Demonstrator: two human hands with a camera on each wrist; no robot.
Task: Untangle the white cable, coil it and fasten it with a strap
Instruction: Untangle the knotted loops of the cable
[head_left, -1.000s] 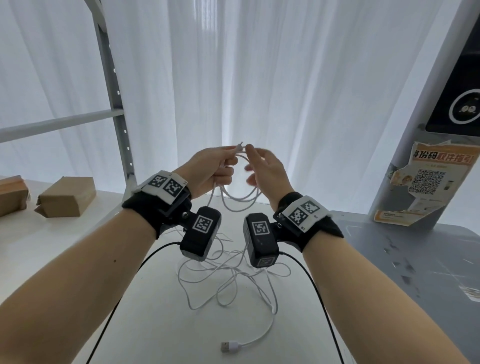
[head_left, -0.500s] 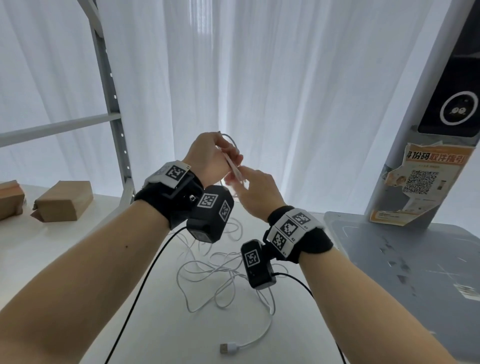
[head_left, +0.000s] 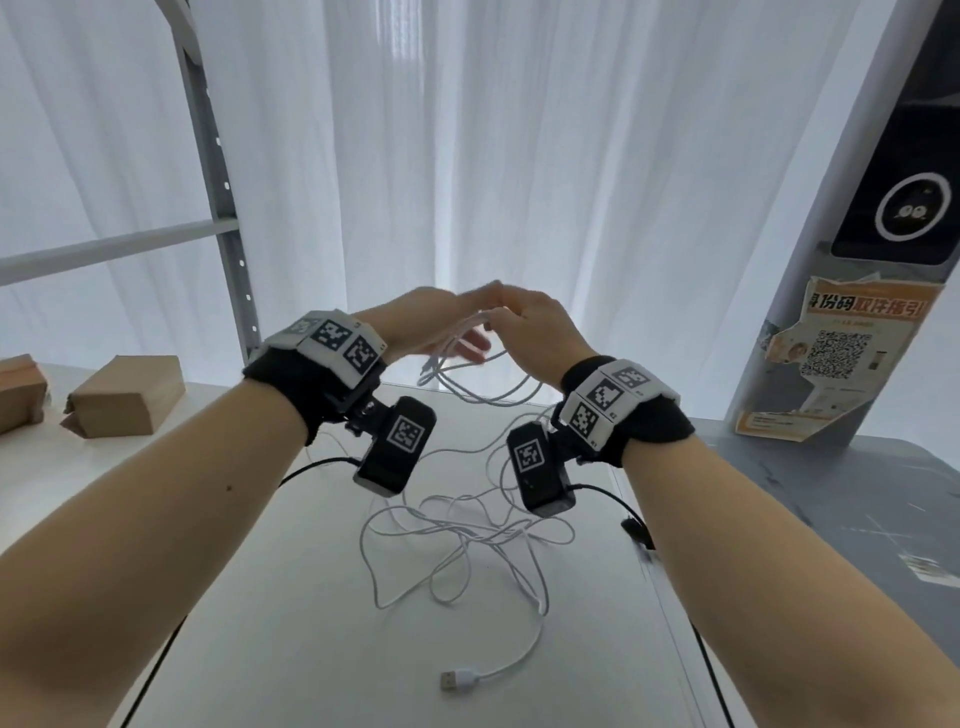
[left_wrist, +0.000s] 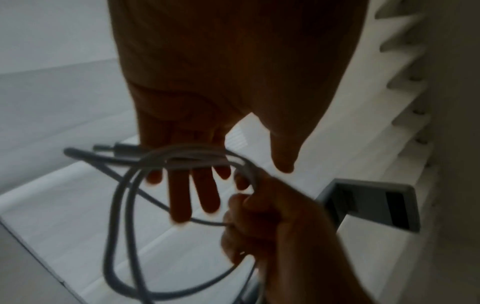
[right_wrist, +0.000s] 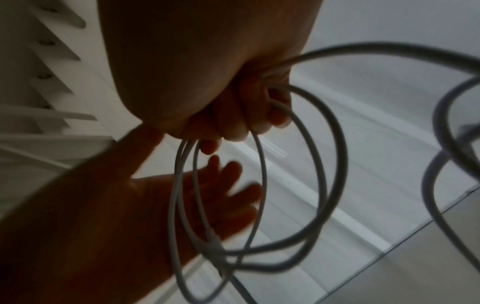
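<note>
The white cable is partly gathered into loops (head_left: 485, 397) that hang in the air between my hands. The rest lies tangled (head_left: 457, 535) on the white table (head_left: 260, 597), and its USB plug (head_left: 453, 679) lies nearest me. My left hand (head_left: 447, 332) is open, fingers straight, with the loops (left_wrist: 187, 158) draped across them. The small connector end (left_wrist: 116, 147) sticks out to the side. My right hand (head_left: 524, 322) grips the loops (right_wrist: 262, 164) in curled fingers (right_wrist: 233, 123), just right of the left hand (right_wrist: 223, 197). No strap is clearly in view.
Two cardboard boxes (head_left: 124, 395) sit at the far left by a grey metal rack post (head_left: 218, 182). A grey table (head_left: 831, 493) adjoins on the right, under a pillar with a poster (head_left: 841, 364). A small black item (head_left: 636, 530) lies at the seam.
The left hand has dropped and straightened its fingers under the loops. The right hand has risen level with it and grips the loops. More cable hangs between the hands.
</note>
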